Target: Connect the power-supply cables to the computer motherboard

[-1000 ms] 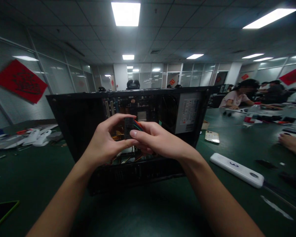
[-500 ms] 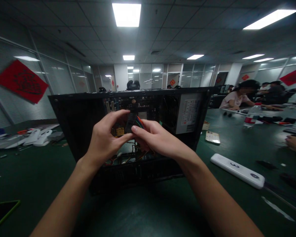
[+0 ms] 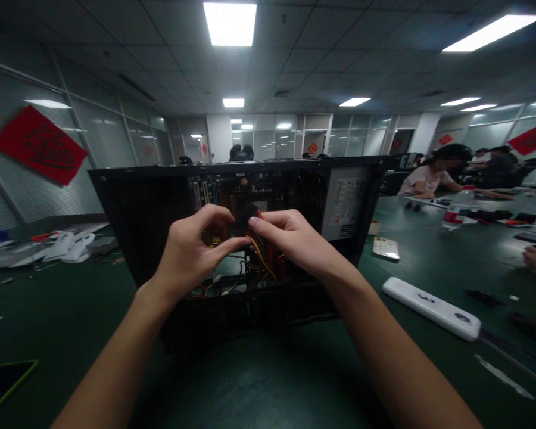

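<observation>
A black multi-pin power connector (image 3: 245, 215) with red, yellow and black wires (image 3: 264, 259) is in front of the open computer case (image 3: 223, 165). My right hand (image 3: 295, 238) pinches it from the right, around where the wires leave it. My left hand (image 3: 194, 244) is curled at its left side, thumb tip against its lower part and index fingertip by its upper edge. Behind the hands, the motherboard (image 3: 263, 186) is partly hidden. A labelled power supply (image 3: 346, 205) fills the right end of the case, and thin loose cables (image 3: 232, 286) hang lower down.
A white power strip (image 3: 431, 308) and a phone (image 3: 385, 248) lie on the green table (image 3: 259, 381) to the right, with a bottle (image 3: 458, 208) beyond. Papers and white parts (image 3: 67, 247) are piled left; a green-edged phone (image 3: 4, 387) lies near. Another person (image 3: 433, 176) sits at right.
The connector has been turned between my fingers, so its yellow and red wires now face me, where orange and green ones showed before. My right hand has shifted slightly up.
</observation>
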Motion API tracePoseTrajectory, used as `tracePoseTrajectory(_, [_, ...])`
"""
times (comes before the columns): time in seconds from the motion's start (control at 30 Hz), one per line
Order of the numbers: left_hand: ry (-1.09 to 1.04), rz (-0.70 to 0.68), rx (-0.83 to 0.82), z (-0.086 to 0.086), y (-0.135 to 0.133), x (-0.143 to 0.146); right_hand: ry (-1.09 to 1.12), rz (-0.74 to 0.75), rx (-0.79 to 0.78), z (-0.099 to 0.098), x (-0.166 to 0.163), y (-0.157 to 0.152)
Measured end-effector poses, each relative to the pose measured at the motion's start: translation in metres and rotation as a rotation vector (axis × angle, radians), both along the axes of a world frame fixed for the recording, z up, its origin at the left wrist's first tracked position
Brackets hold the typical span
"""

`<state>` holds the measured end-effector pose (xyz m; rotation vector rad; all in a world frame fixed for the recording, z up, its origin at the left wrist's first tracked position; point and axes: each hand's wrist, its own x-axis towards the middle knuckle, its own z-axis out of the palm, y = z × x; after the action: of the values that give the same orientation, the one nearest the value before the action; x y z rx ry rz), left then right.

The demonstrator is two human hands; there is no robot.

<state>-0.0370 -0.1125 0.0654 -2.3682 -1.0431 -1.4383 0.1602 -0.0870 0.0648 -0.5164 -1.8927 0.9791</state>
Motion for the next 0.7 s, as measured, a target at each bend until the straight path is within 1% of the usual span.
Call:
tracePoseTrajectory(0.1, [-0.040, -0.042, -0.082, 0.000, -0.001, 0.000, 0.077, -0.017, 0.027, -0.001, 0.000, 0.005])
tracePoseTrajectory(0.23, [-0.033, -0.032, -0.111, 0.000, 0.000, 0.000, 0.132, -0.074, 0.086, -0.003, 0.002, 0.010])
tracePoseTrajectory(0.3, [-0.005, -0.010, -0.097, 0.000, 0.002, -0.001, 0.114, -0.105, 0.149, -0.003, 0.004, 0.010])
tracePoseTrajectory(0.4, [0.070, 0.040, -0.030, -0.001, 0.005, -0.002, 0.106, -0.156, 0.236, -0.002, 0.005, 0.010])
tracePoseTrajectory(0.53, [0.203, 0.089, 0.049, -0.006, 0.011, -0.004, 0.199, -0.304, 0.296, 0.000, 0.005, 0.012])
tracePoseTrajectory(0.6, [0.265, 0.097, 0.050, -0.009, 0.014, -0.004, 0.160, -0.335, 0.314, 0.001, 0.008, 0.013])
tracePoseTrajectory(0.7, [0.342, 0.149, 0.071, -0.013, 0.016, -0.005, 0.010, -0.284, 0.322, 0.001, 0.014, 0.014])
